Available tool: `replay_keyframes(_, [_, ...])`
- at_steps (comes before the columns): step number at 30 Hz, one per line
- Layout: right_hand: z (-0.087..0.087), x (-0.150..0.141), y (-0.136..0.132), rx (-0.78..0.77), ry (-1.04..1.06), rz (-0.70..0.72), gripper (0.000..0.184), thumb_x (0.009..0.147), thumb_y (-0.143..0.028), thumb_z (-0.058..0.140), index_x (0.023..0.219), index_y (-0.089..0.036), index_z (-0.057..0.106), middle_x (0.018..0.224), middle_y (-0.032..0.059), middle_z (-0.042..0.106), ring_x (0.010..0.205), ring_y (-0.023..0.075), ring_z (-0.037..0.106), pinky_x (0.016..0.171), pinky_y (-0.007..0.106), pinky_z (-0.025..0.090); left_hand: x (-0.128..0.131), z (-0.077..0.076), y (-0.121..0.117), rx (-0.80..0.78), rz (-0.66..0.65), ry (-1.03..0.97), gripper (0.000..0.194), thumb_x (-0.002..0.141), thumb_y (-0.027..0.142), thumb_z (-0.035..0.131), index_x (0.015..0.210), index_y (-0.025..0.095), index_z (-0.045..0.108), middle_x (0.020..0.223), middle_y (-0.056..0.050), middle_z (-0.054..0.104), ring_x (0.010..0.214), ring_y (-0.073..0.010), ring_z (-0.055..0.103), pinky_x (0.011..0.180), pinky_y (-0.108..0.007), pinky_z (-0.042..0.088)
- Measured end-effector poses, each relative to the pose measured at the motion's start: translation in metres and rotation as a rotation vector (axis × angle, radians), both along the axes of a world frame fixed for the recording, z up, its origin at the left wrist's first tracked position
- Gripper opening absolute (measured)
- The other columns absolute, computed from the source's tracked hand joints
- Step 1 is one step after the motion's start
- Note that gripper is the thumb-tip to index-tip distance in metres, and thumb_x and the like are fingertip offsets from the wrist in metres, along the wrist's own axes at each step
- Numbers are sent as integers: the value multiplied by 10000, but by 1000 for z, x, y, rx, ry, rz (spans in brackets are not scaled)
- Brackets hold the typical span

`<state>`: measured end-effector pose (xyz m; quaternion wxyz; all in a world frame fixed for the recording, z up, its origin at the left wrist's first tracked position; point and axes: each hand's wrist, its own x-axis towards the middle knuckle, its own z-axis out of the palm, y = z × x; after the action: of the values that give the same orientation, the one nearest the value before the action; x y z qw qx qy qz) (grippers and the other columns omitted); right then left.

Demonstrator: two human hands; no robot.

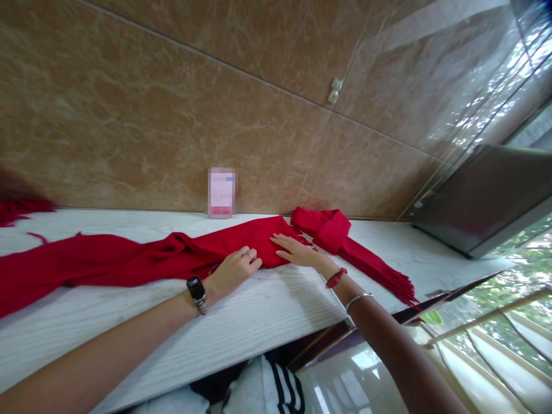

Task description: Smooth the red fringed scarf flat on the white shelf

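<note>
A long red scarf (142,259) stretches across the white wood-grain table (259,310) from the left edge of the view, rumpled in the middle and smoother toward its fringed right end. My left hand (236,269), with a ring and a dark watch at the wrist, is closed with curled fingers on the scarf's near edge. Flat near the fringed end lies my right hand (295,250), fingers stretched out on the cloth. Just beyond it, a second red scarf (336,230) lies folded over itself, its fringe reaching toward the table's front right edge.
A phone-like card with a blurred face (222,193) leans on the brown marbled wall (172,115). More red fringe (21,210) lies at far left. A dark grey box-shaped object (478,198) stands at the right end. A small white hook (335,91) is on the wall.
</note>
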<state>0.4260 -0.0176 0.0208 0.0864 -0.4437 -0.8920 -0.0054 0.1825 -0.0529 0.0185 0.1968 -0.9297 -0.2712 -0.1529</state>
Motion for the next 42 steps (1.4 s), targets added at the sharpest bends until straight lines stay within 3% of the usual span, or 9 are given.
replay_keyframes(5, [-7,8,1,-7,39,20,490,896,-332,413,1346,-145,360,1398,131,351,1311,214,252,1061,425,264,3,-2,-3,-66,-62,-21,233,820,5,436,885,173,584,882,-56,577,859,-171,522,851,-290,414])
replay_keyframes(10, [11,-2,4,-7,15,33,444,895,-310,423,1310,-152,412,1348,129,431,1273,208,337,1032,423,318,4,-7,-2,-119,-50,-12,243,852,90,434,1046,166,560,968,-78,578,884,-176,554,786,-277,441])
replay_keyframes(15, [27,-30,27,159,71,-41,459,917,-340,361,1312,-111,400,1367,164,394,1298,246,281,1043,461,263,5,-10,0,-209,-23,-39,336,897,237,393,1207,165,500,1014,-99,585,841,-185,594,703,-271,462])
replay_keyframes(22, [6,-48,54,42,-104,-120,477,938,-347,267,1382,-174,279,1437,120,281,1312,299,224,987,567,262,4,-4,2,-365,-41,-61,366,906,217,351,1246,187,483,1001,-88,597,786,-159,602,655,-239,453])
replay_keyframes(26, [-3,-46,54,48,-51,-140,483,939,-368,247,1387,-189,272,1443,109,270,1316,287,219,1005,558,226,3,-8,6,-435,-53,-133,358,898,179,361,1227,187,503,971,-75,601,799,-147,585,679,-229,454])
replay_keyframes(30, [-2,-48,51,53,28,-159,480,933,-370,263,1372,-180,307,1431,120,295,1315,263,232,1022,525,214,2,-14,7,-401,-36,-215,355,875,133,372,1197,165,517,1004,-86,583,913,-170,551,769,-264,460])
replay_keyframes(35, [10,-38,58,98,190,-203,474,927,-359,259,1349,-163,354,1433,129,288,1328,249,201,1034,496,208,13,12,15,-360,71,-376,315,896,153,323,1101,151,563,950,-73,557,842,-160,551,808,-295,456])
replay_keyframes(39, [8,-18,67,85,235,-303,486,924,-343,264,1364,-144,321,1440,140,265,1338,266,154,1035,523,186,40,29,41,-278,141,-380,315,902,215,341,1100,115,564,1091,-111,546,1006,-192,526,923,-328,401])
replay_keyframes(42, [-6,-8,71,25,216,-318,482,917,-330,294,1356,-135,334,1422,167,293,1320,287,211,1017,554,205,55,16,57,-278,238,-301,450,895,333,380,1262,79,436,1347,-174,381,1250,-273,336,1016,-413,295])
